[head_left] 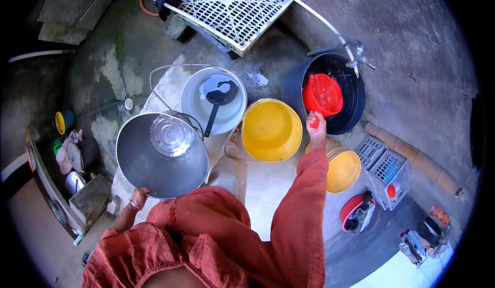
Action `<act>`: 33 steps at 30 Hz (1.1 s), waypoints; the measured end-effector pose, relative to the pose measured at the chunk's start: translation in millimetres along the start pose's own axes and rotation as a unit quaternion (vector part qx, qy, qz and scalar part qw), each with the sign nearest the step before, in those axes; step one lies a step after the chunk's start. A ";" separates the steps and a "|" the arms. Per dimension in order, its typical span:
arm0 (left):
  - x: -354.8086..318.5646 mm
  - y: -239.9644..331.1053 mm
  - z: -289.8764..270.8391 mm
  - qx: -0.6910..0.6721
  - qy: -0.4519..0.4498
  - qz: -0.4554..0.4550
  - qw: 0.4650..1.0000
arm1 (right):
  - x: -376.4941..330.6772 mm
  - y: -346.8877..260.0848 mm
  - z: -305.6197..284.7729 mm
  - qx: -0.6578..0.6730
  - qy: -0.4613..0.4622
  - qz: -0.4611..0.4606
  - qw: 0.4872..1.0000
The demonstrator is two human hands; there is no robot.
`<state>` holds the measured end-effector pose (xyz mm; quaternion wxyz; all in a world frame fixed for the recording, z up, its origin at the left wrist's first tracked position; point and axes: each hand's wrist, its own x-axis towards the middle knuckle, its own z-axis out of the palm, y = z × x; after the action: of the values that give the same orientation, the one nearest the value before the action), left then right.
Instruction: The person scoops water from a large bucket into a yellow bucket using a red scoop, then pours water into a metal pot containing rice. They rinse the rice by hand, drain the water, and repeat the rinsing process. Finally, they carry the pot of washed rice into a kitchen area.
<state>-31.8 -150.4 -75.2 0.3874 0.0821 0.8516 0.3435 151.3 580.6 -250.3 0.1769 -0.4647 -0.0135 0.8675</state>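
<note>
Red plastic dipper (323,93) sits inside the mouth of a dark bucket (355,110) on the far right, with water glistening in its bowl. The right hand (316,125) is clamped on its handle at the bucket's near-left edge. Beyond, a tap (356,53) on a pale pipe overhangs the bucket's right side.

On the left, the left hand (138,198) touches the near rim of a large grey metal pot (135,154); how far its fingers close around that rim cannot be told. A white pail (187,105) stands just beyond the pot, a black long-handled ladle (220,97) resting in it. Between this pail and the dark bucket is a yellow bucket (268,153), and a smaller orange-yellow bucket (344,170) is nearer, beside the right sleeve. Farther right are a grey slatted crate (385,168) and, nearer, a red basin (344,215); a white perforated crate (227,7) lies at the far side.
</note>
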 end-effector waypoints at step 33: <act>22.1 51.8 -41.6 -0.328 -0.067 -0.184 0.924 | -275.0 240.0 -95.6 -0.238 0.235 -0.225 0.915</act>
<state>-83.3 -124.2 -35.6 0.5049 -0.1856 0.6634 0.5201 297.2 254.4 -129.2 0.2497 -0.6680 -0.2818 0.6419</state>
